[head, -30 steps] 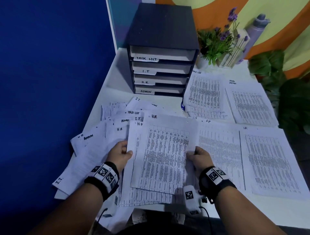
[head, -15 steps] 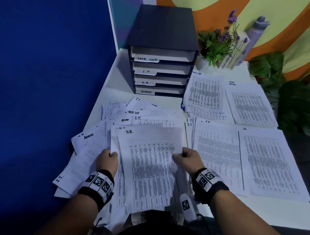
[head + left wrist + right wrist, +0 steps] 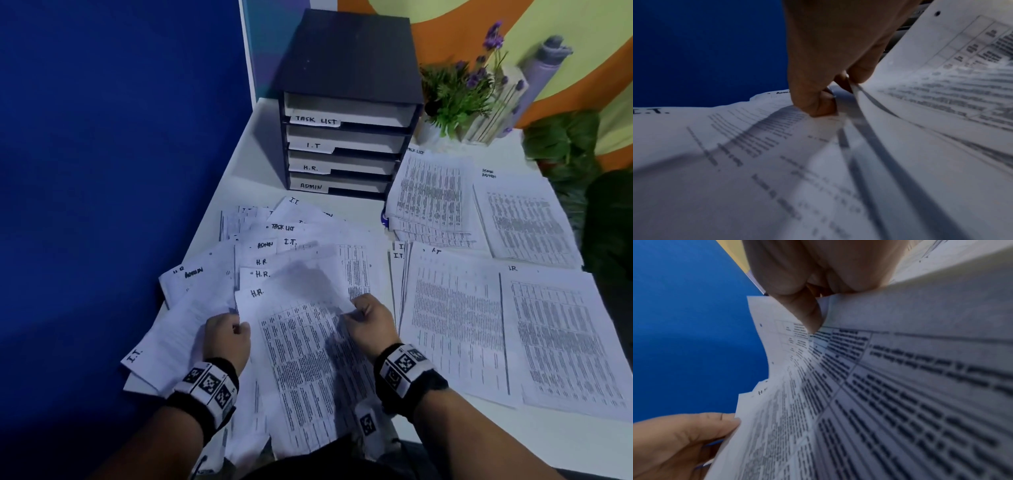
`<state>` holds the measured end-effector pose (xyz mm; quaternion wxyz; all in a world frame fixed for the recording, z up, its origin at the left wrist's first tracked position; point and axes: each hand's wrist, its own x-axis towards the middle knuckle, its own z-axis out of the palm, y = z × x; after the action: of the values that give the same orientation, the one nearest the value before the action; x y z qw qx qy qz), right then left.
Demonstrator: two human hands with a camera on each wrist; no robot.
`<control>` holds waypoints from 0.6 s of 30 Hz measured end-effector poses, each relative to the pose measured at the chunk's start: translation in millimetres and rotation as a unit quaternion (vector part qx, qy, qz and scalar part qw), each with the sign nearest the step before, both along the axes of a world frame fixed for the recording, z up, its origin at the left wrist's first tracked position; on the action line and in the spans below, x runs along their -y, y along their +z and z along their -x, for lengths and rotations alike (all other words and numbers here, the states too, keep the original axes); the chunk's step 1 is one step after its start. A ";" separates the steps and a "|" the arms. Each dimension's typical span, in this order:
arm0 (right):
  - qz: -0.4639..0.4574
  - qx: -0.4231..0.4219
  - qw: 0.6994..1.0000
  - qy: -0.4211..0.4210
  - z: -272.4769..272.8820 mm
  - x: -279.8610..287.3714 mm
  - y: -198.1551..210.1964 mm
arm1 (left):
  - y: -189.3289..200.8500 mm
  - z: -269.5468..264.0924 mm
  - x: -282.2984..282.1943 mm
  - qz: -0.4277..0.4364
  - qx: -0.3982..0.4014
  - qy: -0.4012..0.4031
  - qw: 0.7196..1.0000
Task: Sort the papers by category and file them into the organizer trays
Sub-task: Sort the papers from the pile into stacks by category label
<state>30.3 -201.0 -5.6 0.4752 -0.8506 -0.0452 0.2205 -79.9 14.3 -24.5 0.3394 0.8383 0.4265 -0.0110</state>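
White desk (image 3: 565, 442) bears organizer trays (image 3: 346, 144) holding paper; both hands' fingers (image 3: 356, 317) pinch an H.R. sheet (image 3: 301, 359).

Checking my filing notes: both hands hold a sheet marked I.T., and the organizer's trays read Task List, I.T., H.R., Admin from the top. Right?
Not quite. The sheet held by the left hand and right hand is marked H.R., as the head view shows. The organizer's tray order is correct.
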 end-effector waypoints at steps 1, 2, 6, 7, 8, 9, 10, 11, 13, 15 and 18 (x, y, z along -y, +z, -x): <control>-0.009 0.010 1.000 -0.024 -3.0 1.3 2.3 | -0.3 -1.5 -1.2 0.014 0.009 0.002 1.000; -0.020 0.016 0.998 -0.049 -6.8 3.3 4.9 | 2.3 -2.3 -2.2 0.025 0.015 0.001 1.000; -0.063 0.012 0.993 -0.101 -29.0 19.6 14.0 | 12.3 -12.1 -4.1 0.043 0.027 -0.011 0.999; -0.049 0.017 0.993 -0.108 -35.3 26.4 14.8 | 16.8 -16.4 -2.2 0.054 0.029 -0.014 0.998; -0.029 0.019 0.993 -0.113 -40.8 33.0 14.8 | 19.4 -20.8 0.0 0.065 0.033 -0.018 0.997; -0.006 0.016 0.993 -0.116 -45.9 39.9 9.6 | 21.7 -25.4 2.6 0.077 0.028 -0.023 0.996; 0.015 0.008 0.993 -0.120 -48.4 45.8 6.9 | 21.9 -30.2 5.3 0.084 0.017 -0.032 0.996; 0.030 0.000 0.991 -0.129 -50.6 51.0 1.7 | 22.1 -34.7 8.6 0.088 -0.002 -0.043 0.995; 0.044 -0.016 0.987 -0.151 -49.8 57.6 -7.9 | 21.0 -42.3 15.0 0.092 -0.024 -0.059 0.994; 0.065 -0.026 0.984 -0.162 -44.0 59.4 -16.5 | 18.0 -48.7 21.6 0.112 -0.028 -0.054 0.992; 0.031 -0.071 0.982 -0.173 -30.6 56.4 -28.5 | 15.9 -54.4 29.4 0.160 -0.013 -0.013 0.987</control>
<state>60.9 -257.5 -34.1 0.4815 -0.8422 0.1435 0.1955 -25.6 -15.2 -8.6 0.4636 0.7783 0.4130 -0.0940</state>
